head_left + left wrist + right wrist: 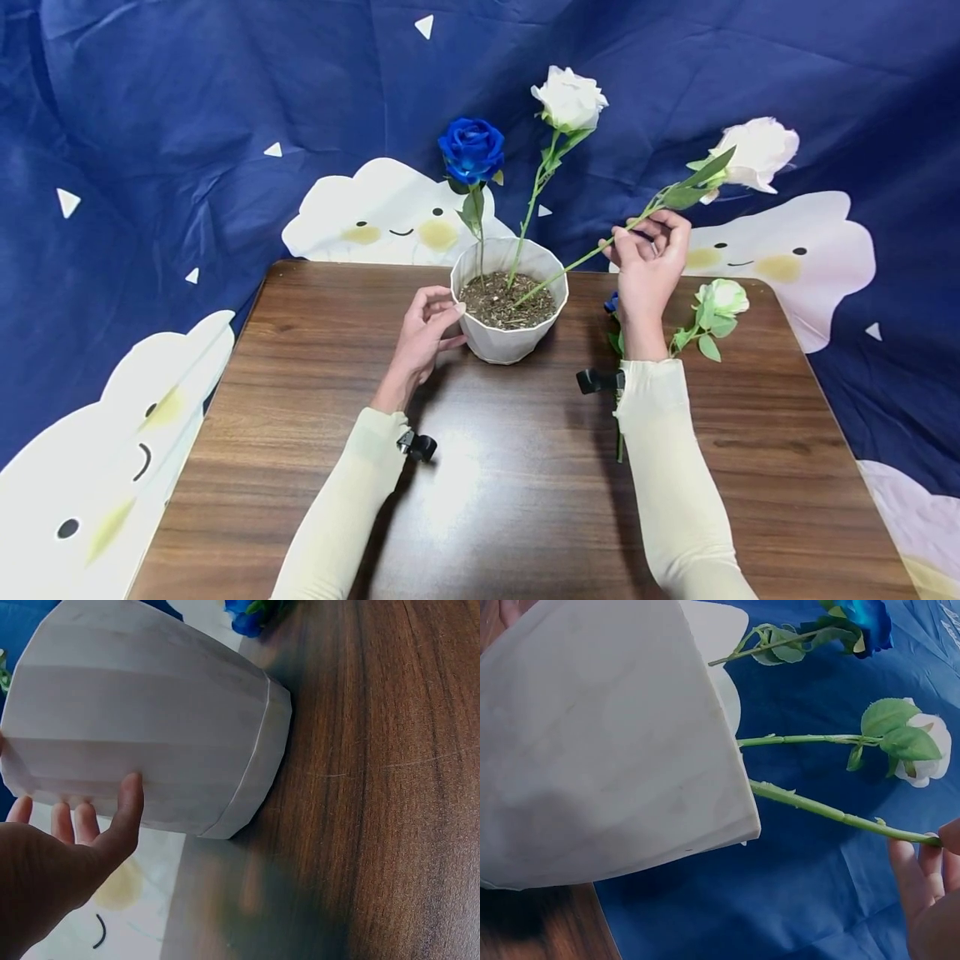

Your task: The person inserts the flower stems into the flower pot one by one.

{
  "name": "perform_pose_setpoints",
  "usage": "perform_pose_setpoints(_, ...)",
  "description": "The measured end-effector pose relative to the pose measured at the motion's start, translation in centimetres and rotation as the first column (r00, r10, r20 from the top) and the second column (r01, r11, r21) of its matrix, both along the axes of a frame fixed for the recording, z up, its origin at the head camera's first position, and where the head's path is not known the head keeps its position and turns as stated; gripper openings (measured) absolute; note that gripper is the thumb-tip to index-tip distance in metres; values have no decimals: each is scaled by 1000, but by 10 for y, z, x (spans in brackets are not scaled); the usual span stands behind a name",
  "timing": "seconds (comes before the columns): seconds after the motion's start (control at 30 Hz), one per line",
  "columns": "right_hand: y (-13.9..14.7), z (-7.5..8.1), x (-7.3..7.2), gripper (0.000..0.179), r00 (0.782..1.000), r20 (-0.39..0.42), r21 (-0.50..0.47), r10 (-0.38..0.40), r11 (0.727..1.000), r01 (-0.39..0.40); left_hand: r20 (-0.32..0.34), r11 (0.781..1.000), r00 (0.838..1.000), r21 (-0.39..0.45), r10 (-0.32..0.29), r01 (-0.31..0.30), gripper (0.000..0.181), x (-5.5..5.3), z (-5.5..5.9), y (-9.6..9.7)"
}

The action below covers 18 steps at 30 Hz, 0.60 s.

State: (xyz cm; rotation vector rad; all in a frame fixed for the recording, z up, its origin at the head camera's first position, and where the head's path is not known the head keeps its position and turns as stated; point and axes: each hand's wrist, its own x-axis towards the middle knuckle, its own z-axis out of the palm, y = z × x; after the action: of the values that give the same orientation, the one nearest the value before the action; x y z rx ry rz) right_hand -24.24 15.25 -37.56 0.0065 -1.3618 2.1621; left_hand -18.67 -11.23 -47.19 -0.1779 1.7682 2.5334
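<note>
In the head view, a white faceted flowerpot [504, 343] with brown soil [498, 304] stands at the table's far edge. My left hand [423, 333] touches the pot's left side, its fingers and thumb [129, 810] fairly straight against the wall. My right hand [651, 267] pinches the green stem of a pale pinkish-white rose [757, 154]. That rose leans far to the right, its stem's lower end at the soil; whether it is pushed in, I cannot tell. A blue rose [472, 152] and a white rose [570, 100] stand upright in the pot.
Right of the pot, a greenish-white rose [723, 298] lies on the brown wooden table [480, 500]. Beside it a blue rose [611, 303] is mostly hidden by my right arm. A blue cloth [225, 100] with clouds hangs behind the table.
</note>
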Motion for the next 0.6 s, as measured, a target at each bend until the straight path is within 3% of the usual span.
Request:
perform_pose_setpoints(0.23,-5,-2,-4,36,997,-64,129,-37,991,45,-2,1000,1000,-7,1,-1,37,-1,-1,0)
perform_pose_setpoints(0.37,-10,-8,-7,36,998,-53,191,-43,980,53,1,1000,1000,-8,5,-5,36,-1,-1,1)
perform_pose_setpoints(0.6,-16,-18,-11,33,1000,-26,219,-10,976,15,1,1000,1000,-3,3,-3,37,-1,0,0)
